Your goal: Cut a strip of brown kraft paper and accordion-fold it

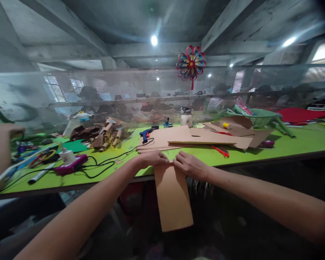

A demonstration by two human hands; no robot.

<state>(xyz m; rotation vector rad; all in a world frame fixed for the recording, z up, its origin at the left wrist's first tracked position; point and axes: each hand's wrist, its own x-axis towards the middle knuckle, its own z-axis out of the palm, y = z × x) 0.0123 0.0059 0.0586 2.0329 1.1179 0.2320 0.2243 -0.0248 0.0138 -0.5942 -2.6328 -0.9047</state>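
Observation:
A strip of brown cardboard point(173, 198) hangs down over the front edge of the green table point(130, 164). My left hand point(154, 159) grips its top edge at the left corner, fingers curled. At the right corner my right hand point(191, 165) is closed on the same edge, its fingertips close to those of the left. Just beyond my hands lie flat cardboard sheets point(165, 136) in a stack. A blue glue gun point(145, 135) rests at the left of the stack, and a red-handled cutting tool point(222, 151) lies to its right.
On the left are a purple power strip point(72, 165) with black cables, a heap of brown paper rolls point(108, 135) and another person's arm point(0, 155). A lidded jar point(186, 117) and a green basket point(260, 118) stand behind. A mesh screen point(135, 90) runs along the back.

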